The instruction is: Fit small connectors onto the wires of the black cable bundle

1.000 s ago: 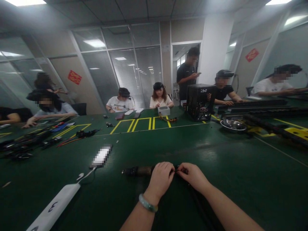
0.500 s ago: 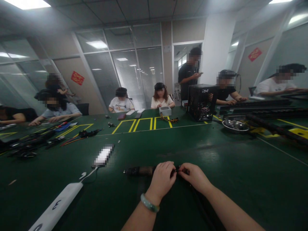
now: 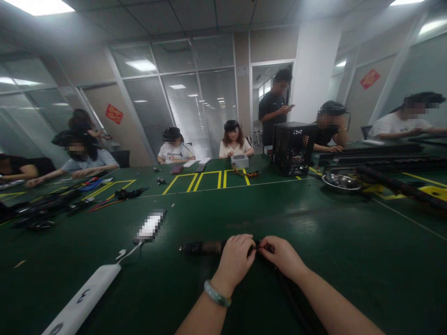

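The [left hand] [image 3: 235,263] and [right hand] [image 3: 281,256] sit close together near the near edge of the [desk] [image 3: 352,284]. A [black cable] [image 3: 292,302] runs from them toward that edge, lying across any path in from the near right. Its [sleeved length] [image 3: 202,247] blocks the way just left of the left hand. Farther left, a [white power strip] [image 3: 84,293] and a [blurred phone] [image 3: 150,227], joined by a [white lead] [image 3: 131,251], stand in the way. To the right, a hand could pass along the desk as far as the [steel bowl] [image 3: 341,182], near the [black computer case] [image 3: 292,149] toward the far edge.
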Demonstrator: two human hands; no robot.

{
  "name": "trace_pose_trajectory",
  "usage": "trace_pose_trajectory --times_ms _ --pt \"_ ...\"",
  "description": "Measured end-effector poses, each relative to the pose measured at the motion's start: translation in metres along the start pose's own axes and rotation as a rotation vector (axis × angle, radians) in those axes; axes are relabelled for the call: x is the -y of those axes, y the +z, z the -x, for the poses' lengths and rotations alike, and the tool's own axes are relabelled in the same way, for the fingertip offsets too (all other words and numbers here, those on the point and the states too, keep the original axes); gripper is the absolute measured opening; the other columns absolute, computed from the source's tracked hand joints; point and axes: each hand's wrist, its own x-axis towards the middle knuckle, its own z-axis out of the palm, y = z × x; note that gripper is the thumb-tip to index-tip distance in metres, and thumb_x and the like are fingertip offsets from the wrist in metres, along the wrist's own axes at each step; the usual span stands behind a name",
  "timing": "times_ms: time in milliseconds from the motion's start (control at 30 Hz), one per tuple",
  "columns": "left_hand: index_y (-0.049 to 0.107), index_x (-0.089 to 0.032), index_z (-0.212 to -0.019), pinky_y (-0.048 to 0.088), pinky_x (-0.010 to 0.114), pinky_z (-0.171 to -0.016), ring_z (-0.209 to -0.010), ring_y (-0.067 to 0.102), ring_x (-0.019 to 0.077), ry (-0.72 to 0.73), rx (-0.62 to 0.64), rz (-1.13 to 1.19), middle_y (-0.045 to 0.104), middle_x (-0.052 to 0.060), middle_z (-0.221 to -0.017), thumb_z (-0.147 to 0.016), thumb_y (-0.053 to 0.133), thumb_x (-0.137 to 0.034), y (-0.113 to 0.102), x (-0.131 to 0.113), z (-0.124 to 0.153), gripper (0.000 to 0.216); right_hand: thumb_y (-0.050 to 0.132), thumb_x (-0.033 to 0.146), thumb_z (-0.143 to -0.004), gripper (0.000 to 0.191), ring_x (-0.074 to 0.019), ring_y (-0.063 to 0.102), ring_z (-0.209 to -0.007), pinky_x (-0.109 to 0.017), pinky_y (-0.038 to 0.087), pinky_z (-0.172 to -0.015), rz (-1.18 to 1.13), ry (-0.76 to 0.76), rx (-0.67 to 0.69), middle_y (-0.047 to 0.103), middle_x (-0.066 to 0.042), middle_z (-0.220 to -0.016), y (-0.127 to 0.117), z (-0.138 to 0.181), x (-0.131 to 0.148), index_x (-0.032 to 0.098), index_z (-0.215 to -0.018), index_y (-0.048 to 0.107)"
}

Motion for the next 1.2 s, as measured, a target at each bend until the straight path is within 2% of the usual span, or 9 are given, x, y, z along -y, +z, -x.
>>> trace_pose_trajectory --times_ms 400,733,1033,1200 --pt "0.061 -0.024 -0.096 0.042 0.039 -0.091 -0.101 0.057 0.0199 -0.011 0.016 -0.015 0.064 0.0 -0.106 -0.088 0.056 -0.015 -0.0006 -0.0012 -0.0029 0.013 0.06 0.031 -0.086 0.013 -0.0169 0.062 -0.074 -0.025 0.043 -0.066 -0.065 0.028 0.082 0.07 0.0 -0.083 -0.005 0.0008 0.0037 0.023 -0.086 0.069" --pt "0.063 -0.023 -0.092 0.042 0.038 -0.09 -0.098 0.057 0.0207 -0.005 0.006 -0.014 0.065 0.001 -0.1 -0.086 0.057 -0.014 0.0029 -0.0005 -0.004 0.013 0.058 0.029 -0.086 0.013 -0.0168 0.061 -0.073 -0.025 0.042 -0.066 0.001 0.019 0.044 0.068 0.0 -0.078 -0.001 0.0 -0.0041 0.021 -0.08 0.066" --pt "0.061 -0.025 -0.096 0.043 0.038 -0.091 -0.1 0.058 0.0194 -0.004 0.008 -0.005 0.065 -0.001 -0.103 -0.086 0.058 -0.013 0.0021 0.0001 -0.0026 0.016 0.058 0.029 -0.086 0.013 -0.017 0.062 -0.074 -0.025 0.042 -0.066 -0.005 0.046 0.025 0.069 -0.001 -0.08 -0.0004 -0.0001 0.0025 0.021 -0.08 0.066" --pt "0.059 -0.025 -0.106 0.042 0.042 -0.098 -0.109 0.056 0.02 -0.02 -0.006 0.021 0.062 0.001 -0.116 -0.086 0.057 -0.013 0.0035 0.0029 0.0005 0.023 0.057 0.027 -0.086 0.011 -0.0166 0.062 -0.074 -0.025 0.042 -0.065 -0.002 0.063 0.018 0.069 0.0 -0.081 0.0002 0.0001 0.0024 0.022 -0.082 0.065"
